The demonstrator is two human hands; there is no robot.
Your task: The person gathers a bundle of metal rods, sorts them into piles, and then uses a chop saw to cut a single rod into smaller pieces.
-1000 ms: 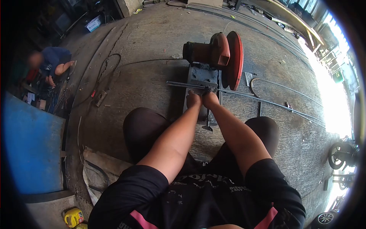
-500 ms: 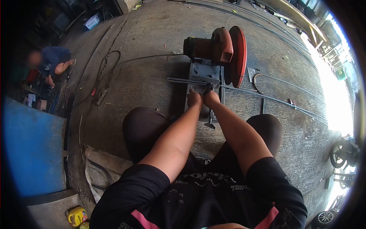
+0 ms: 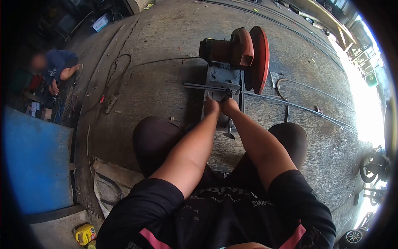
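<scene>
A cut-off saw [image 3: 226, 52] with a dark motor and a red-rimmed blade guard [image 3: 260, 60] stands on the floor in front of me. Thin metal bars [image 3: 203, 86] lie across its base [image 3: 211, 76], passing through the vise [image 3: 233, 88]. My left hand [image 3: 211, 106] is closed at the near side of the bars, its fingertips mostly hidden. Close beside it, my right hand [image 3: 230, 106] is closed at the vise; whatever it grips is covered by the fingers. Below the hands the vise's screw handle [image 3: 229, 135] sticks out toward me.
Long bars [image 3: 306, 111] run right across the floor. A power cable [image 3: 161, 61] trails left from the saw. At left another person [image 3: 60, 68] crouches near a blue panel [image 3: 37, 162]. A yellow container [image 3: 85, 234] stands lower left; wheels [image 3: 369, 167] show at right.
Both hands stay at the vise, with hardly any visible shift. The view has tilted slightly, and the other person's hand has moved a little.
</scene>
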